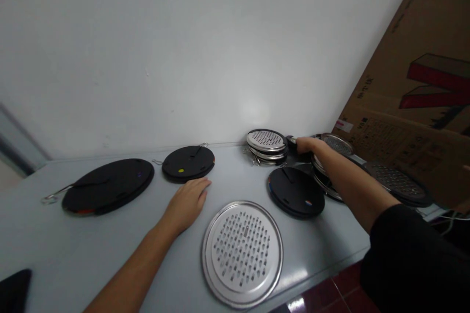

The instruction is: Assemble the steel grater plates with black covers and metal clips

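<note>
My left hand (189, 204) lies low over the table, fingers loosely extended and holding nothing. Its fingertips are close to the front edge of a round black disc with a yellow dot (187, 162). In front of me lies a round metal grater plate (242, 254) with many raised holes. My right hand (307, 145) reaches to the back right, among stacked discs. Its fingers look closed around a dark, shiny-edged thing (292, 142), mostly hidden. Left of it is a stack of metal grater plates (266, 140). Nearer stands a black disc with a coloured sticker (295, 190).
A larger black disc with a wire clip (108, 186) is at the left. Beyond my right forearm are more grater discs (396, 181) and a big cardboard box (411, 107). A white wall (183, 58) closes off the back of the grey table (91, 254).
</note>
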Action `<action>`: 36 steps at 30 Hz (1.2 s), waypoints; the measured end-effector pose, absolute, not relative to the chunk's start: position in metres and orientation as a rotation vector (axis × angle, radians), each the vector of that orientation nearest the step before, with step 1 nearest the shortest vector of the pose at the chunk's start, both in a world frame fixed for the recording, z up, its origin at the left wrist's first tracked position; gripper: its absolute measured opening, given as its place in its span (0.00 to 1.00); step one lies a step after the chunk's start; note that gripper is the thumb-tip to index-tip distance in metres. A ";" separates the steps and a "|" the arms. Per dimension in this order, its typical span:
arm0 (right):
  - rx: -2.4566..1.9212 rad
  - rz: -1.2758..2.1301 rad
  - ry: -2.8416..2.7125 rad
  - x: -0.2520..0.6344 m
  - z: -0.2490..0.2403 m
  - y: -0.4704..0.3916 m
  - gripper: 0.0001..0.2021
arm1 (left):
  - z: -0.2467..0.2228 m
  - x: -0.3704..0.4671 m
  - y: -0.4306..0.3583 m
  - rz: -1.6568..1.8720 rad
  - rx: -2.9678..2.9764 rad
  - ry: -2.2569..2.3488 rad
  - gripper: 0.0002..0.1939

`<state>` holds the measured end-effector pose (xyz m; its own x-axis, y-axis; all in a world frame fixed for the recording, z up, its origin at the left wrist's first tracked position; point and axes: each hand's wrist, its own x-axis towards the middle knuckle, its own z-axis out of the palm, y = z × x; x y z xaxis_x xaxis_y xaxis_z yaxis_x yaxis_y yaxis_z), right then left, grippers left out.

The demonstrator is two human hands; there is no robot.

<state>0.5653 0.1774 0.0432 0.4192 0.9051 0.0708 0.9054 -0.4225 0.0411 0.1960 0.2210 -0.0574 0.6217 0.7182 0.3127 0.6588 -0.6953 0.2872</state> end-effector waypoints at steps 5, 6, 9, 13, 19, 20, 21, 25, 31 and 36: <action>-2.890 0.113 -1.721 0.582 0.060 0.182 0.15 | -0.057 0.197 0.219 0.612 2.707 1.147 0.21; -2.917 0.108 -1.725 0.584 0.066 0.181 0.14 | -0.058 0.197 0.219 0.612 2.701 1.145 0.20; -2.933 -0.009 -1.759 0.585 0.086 0.171 0.12 | -0.058 0.197 0.220 0.609 2.682 1.143 0.20; -2.835 -0.267 -1.865 0.568 0.119 0.146 0.14 | -0.058 0.197 0.222 0.648 2.636 1.124 0.20; -2.405 -0.566 -2.255 0.488 0.137 0.094 0.11 | -0.039 0.205 0.212 0.854 2.338 1.077 0.21; -2.285 -0.590 -2.340 0.469 0.132 0.086 0.09 | -0.032 0.207 0.208 0.900 2.208 1.054 0.23; -2.144 -0.607 -2.436 0.450 0.124 0.080 0.07 | -0.026 0.208 0.204 0.928 2.042 1.004 0.25; -1.574 -0.596 -2.762 0.383 0.077 0.071 0.04 | -0.006 0.207 0.190 0.853 1.298 0.662 0.31; -1.367 -0.428 -2.560 0.369 0.021 0.095 0.09 | -0.009 0.197 0.193 0.970 1.057 0.723 0.17; -1.432 -0.367 -2.091 0.385 -0.003 0.123 0.16 | -0.019 0.206 0.195 1.117 1.162 0.747 0.14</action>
<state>0.3851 0.1228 -0.0030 -0.2619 0.7598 0.5951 0.9170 0.3881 -0.0919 0.2056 0.1953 -0.0186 0.3110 0.9467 0.0842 -0.2844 0.0081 0.9587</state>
